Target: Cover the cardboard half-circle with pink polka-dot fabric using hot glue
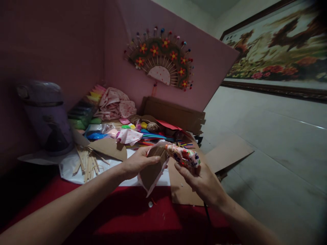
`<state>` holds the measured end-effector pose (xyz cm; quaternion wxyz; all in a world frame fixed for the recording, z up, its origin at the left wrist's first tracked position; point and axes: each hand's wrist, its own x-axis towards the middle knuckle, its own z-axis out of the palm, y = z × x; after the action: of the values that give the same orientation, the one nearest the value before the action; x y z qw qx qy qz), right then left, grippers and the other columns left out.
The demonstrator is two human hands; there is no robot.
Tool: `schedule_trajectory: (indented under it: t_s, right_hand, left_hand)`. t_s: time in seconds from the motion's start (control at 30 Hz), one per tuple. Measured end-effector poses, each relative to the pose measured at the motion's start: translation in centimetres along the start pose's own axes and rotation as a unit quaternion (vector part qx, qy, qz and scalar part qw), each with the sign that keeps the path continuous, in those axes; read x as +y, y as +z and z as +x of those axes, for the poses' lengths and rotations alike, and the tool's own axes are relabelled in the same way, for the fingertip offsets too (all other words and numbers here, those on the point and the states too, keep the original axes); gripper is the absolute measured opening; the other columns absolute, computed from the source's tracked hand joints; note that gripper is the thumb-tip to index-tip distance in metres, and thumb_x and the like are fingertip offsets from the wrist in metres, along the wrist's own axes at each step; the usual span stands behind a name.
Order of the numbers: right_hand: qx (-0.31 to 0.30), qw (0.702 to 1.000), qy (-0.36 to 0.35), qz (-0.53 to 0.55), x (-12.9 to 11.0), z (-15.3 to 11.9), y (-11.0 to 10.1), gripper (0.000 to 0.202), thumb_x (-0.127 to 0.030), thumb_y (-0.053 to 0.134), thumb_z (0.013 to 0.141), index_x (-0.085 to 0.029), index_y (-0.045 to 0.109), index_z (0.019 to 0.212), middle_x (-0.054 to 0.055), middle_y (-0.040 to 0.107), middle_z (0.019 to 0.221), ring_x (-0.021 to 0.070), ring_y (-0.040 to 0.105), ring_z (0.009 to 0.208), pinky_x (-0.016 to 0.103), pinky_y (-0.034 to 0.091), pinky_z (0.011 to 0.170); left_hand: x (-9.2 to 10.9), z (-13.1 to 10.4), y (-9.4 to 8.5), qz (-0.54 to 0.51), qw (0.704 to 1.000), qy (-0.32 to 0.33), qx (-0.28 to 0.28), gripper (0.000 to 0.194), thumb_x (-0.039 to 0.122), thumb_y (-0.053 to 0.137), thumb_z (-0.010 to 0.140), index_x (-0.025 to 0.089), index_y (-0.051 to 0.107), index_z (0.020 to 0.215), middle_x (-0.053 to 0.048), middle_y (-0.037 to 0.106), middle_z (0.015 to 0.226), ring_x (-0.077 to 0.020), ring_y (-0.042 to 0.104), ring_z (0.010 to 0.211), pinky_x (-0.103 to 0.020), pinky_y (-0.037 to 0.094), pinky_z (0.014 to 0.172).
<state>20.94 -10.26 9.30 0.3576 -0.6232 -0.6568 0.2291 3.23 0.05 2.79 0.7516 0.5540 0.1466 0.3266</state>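
Note:
My left hand (pixel 140 162) grips a brown cardboard piece (pixel 151 173) between thumb and fingers. Pale cloth (pixel 154 186) shows along the cardboard's edges. In my right hand (pixel 198 178) is a hot glue gun (pixel 182 154) with a colourful floral pattern, its fingers wrapped round the handle. The gun's orange-tipped nozzle points left and lies over the upper edge of the cardboard; whether it touches is too dim to tell. A small red light glows on the gun's side.
Thin wooden sticks (pixel 88 165) and a cut cardboard piece (pixel 109 148) lie at left, near a purple flask (pixel 47 119). Pipe cleaners (pixel 157 136), twine balls (pixel 152 127) and pink cloth (pixel 114 103) crowd the back. A flowered fan (pixel 159 56) hangs on the pink board. Flat cardboard (pixel 185 190) lies beneath my right hand.

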Motion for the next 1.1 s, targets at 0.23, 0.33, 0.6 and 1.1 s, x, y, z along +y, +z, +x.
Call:
schedule_trajectory:
  t_s: [0.23,0.33,0.6,1.1]
  right_hand:
    - [-0.004,1.0,0.002,-0.002,-0.15,-0.08,0.32,0.03,-0.049,0.059,0.081,-0.02,0.065,0.074,-0.004,0.041,0.042,0.0131,0.046,0.043,0.024,0.039,0.041]
    - [-0.009,1.0,-0.004,-0.004,-0.32,-0.05,0.4,0.031,-0.051,0.059,0.08,-0.021,0.066,0.074,-0.003,0.044,0.043,0.0138,0.047,0.044,0.024,0.039,0.041]
    - [-0.014,1.0,-0.006,-0.007,-0.23,0.15,0.52,0.031,-0.05,0.058,0.081,-0.02,0.068,0.082,-0.001,0.048,0.045,0.0165,0.052,0.048,0.026,0.042,0.044]
    - [-0.005,1.0,-0.008,-0.018,0.54,-0.02,0.05,0.031,-0.05,0.056,0.082,-0.021,0.065,0.074,-0.003,0.04,0.041,0.0147,0.047,0.044,0.025,0.038,0.041]
  left_hand:
    - [-0.28,0.05,-0.04,-0.004,1.0,0.009,0.007,0.032,0.028,0.072,0.074,0.015,0.065,0.103,-0.007,0.069,0.089,-0.0158,0.062,0.073,-0.029,0.046,0.071]
    - [-0.34,0.12,-0.02,-0.008,1.0,0.005,0.006,0.03,0.028,0.072,0.074,0.015,0.065,0.1,-0.006,0.069,0.086,-0.0156,0.062,0.071,-0.029,0.045,0.069]
    - [-0.16,0.12,0.21,-0.001,1.0,-0.001,0.007,0.03,0.029,0.073,0.073,0.014,0.065,0.098,-0.006,0.068,0.084,-0.0153,0.061,0.07,-0.029,0.045,0.067]
    - [-0.26,0.06,-0.2,0.023,1.0,0.01,0.003,0.037,0.031,0.072,0.074,0.015,0.065,0.107,-0.007,0.069,0.089,-0.0163,0.061,0.074,-0.029,0.044,0.07]
